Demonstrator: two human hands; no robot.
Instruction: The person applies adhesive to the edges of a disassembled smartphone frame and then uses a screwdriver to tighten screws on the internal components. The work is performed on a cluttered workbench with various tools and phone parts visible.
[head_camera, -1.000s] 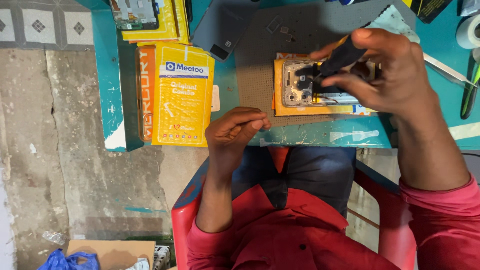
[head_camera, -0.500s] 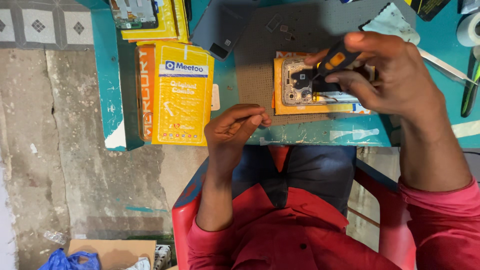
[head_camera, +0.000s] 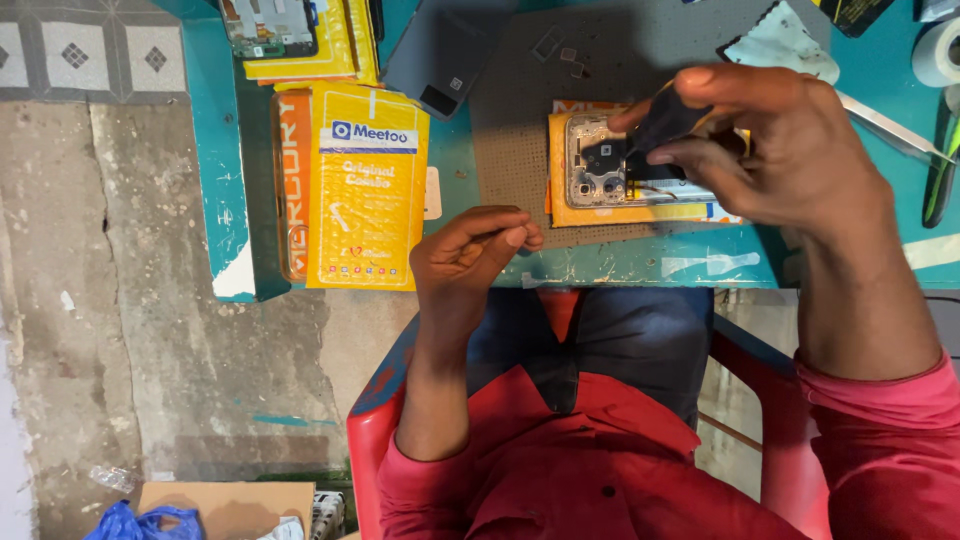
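The right hand (head_camera: 775, 150) pinches a slim black-handled screwdriver (head_camera: 668, 120) between thumb and fingers, its tip hidden but pointing down into an opened smartphone with its back cover off, silver frame and camera module showing (head_camera: 610, 165). The phone lies directly beneath this hand, on a flat yellow-orange packet (head_camera: 600, 212) that rests on a grey-brown perforated work mat (head_camera: 520, 110).

The left hand (head_camera: 470, 260) sits at the near edge of the teal painted worktop (head_camera: 650, 265), fingers curled in with the thumb pressed to the fingertips; whether anything small is held in that pinch cannot be told. It is apart from the phone, toward the person's left of it.

Further out from the left hand lies a large yellow padded pouch with a blue label (head_camera: 368, 195), overlapping an orange box (head_camera: 292, 190). Beyond these, away from the person, lie another opened phone on a yellow packet (head_camera: 270, 28) and a dark grey phone back cover (head_camera: 440, 55). Past the right hand, metal tweezers (head_camera: 890, 125) and a roll of white tape (head_camera: 938, 52) lie on the worktop.
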